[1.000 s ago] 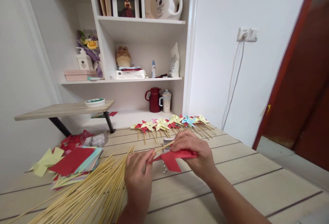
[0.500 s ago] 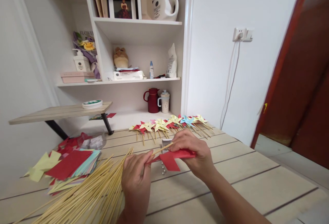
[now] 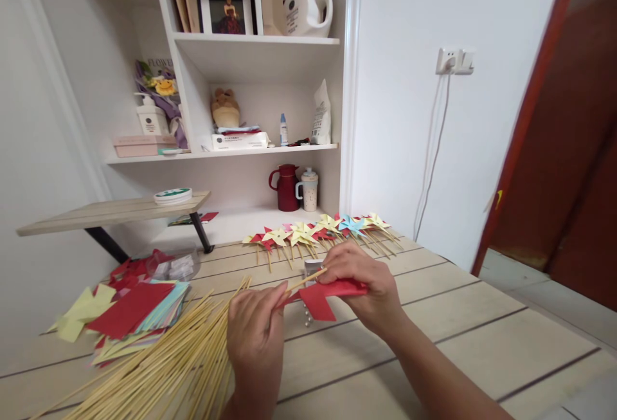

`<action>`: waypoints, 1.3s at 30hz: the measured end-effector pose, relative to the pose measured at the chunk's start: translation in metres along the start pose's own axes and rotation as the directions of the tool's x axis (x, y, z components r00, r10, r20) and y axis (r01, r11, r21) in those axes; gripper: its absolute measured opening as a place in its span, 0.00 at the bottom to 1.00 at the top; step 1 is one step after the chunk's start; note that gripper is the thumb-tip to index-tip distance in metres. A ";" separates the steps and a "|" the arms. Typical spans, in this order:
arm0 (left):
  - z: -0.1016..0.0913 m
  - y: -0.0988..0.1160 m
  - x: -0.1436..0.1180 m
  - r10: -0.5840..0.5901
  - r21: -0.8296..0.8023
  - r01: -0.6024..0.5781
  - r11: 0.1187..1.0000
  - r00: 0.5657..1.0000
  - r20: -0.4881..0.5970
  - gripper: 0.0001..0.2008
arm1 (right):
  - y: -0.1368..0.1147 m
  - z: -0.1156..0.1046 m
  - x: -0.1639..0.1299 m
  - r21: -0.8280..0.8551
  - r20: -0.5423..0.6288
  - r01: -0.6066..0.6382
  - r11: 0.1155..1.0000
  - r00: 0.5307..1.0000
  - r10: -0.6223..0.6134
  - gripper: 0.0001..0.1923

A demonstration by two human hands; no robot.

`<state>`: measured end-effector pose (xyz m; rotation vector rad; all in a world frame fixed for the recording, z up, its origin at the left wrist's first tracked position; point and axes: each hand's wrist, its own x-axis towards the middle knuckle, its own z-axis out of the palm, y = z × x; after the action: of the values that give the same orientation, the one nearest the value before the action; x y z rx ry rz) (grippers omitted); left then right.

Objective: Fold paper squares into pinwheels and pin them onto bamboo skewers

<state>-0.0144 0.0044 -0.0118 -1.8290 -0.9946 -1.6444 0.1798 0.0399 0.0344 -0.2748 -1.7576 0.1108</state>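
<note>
Right hand (image 3: 366, 285) pinching red paper pinwheel (image 3: 328, 296), left hand (image 3: 255, 336) gripping its bamboo stick (image 3: 303, 280) (loose skewers (image 3: 159, 362) just left).

Setting: a room in a home, used by us as a craft corner. Evidence we log: white shelves (image 3: 260, 47) holding a framed photo (image 3: 225, 7), a jug (image 3: 307, 7), a soft toy (image 3: 224, 109), a pump bottle (image 3: 152, 118), a red flask (image 3: 288, 187) and a mug (image 3: 309, 190); a wall socket (image 3: 453, 61) with a cord; a red door (image 3: 554, 124). On the plank table (image 3: 482, 343): paper squares (image 3: 130, 307), bamboo sticks (image 3: 168, 362), a row of pinwheels (image 3: 318, 230).
</note>
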 end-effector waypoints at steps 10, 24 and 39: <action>-0.004 0.001 0.005 0.059 0.072 -0.058 0.996 0.998 -0.006 0.12 | -0.003 -0.001 0.003 -0.010 0.007 0.018 1.000 1.000 -0.018 0.03; -0.016 -0.002 0.015 0.233 0.204 -0.234 0.951 0.972 0.027 0.10 | -0.003 -0.002 0.003 -0.017 0.009 0.013 1.000 1.000 -0.013 0.04; -0.025 -0.004 0.021 0.373 0.301 -0.373 0.878 0.926 0.058 0.14 | -0.003 0.000 -0.001 0.051 -0.037 -0.097 0.994 0.994 0.099 0.05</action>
<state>-0.0330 -0.0083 0.0129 -1.6783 -0.7820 -1.1850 0.1793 0.0367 0.0344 -0.3254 -1.6996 0.2179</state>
